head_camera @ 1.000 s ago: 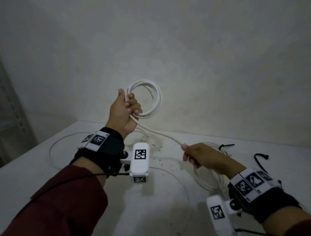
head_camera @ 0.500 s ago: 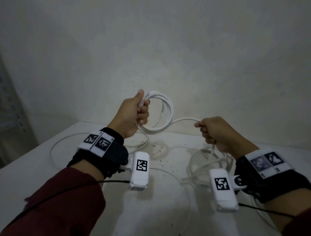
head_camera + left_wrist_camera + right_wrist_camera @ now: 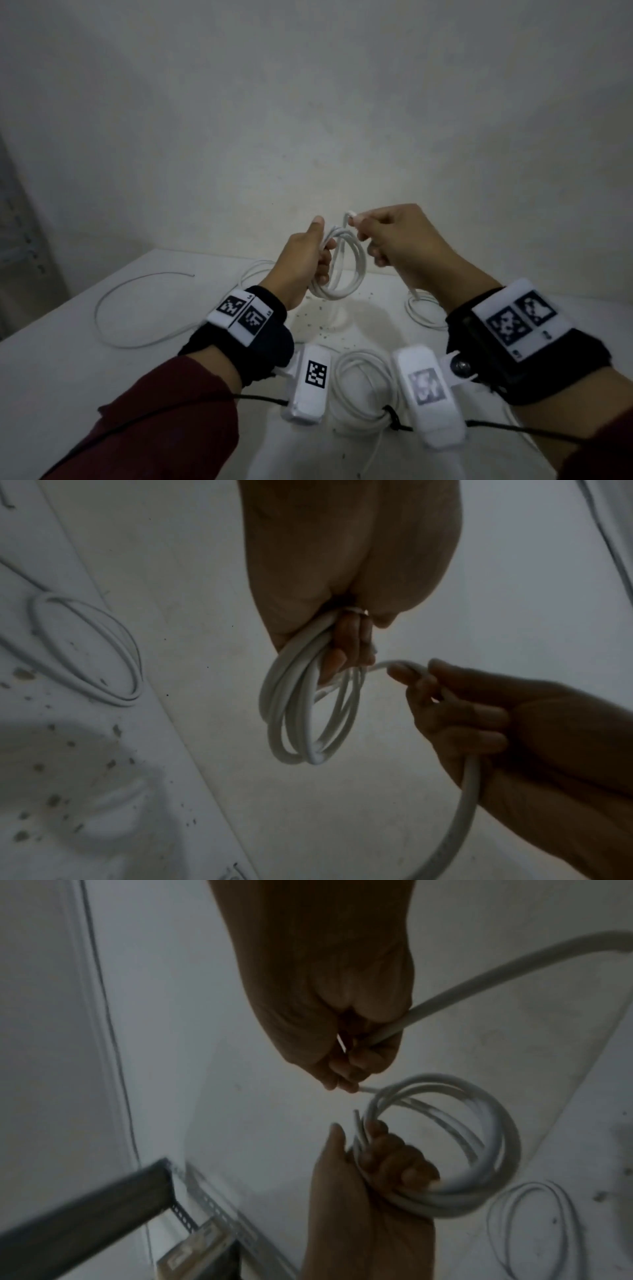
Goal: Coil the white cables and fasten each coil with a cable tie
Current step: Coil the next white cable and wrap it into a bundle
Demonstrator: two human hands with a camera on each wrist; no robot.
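Observation:
My left hand (image 3: 320, 255) grips a coil of white cable (image 3: 354, 274) of several loops, held upright above the white table (image 3: 68, 377). The loops hang below the fingers in the left wrist view, coil (image 3: 301, 723). My right hand (image 3: 370, 236) is close beside the coil and pinches the free strand (image 3: 462, 804) of the same cable at its top. The strand runs through the right fist (image 3: 352, 1056) and down to the table. Near the front edge lies another white coil (image 3: 363, 394) bound by a black cable tie (image 3: 394, 416).
A loose thin white cable (image 3: 102, 308) curves over the table's left side. More white loops (image 3: 423, 311) lie under my right wrist. Dark specks (image 3: 318, 322) dot the tabletop. A metal shelf frame (image 3: 103, 1204) stands at the left, and a bare wall rises behind.
My right hand has risen from the table to the coil, bringing the free strand with it. The left hand has come down and to the right with the coil.

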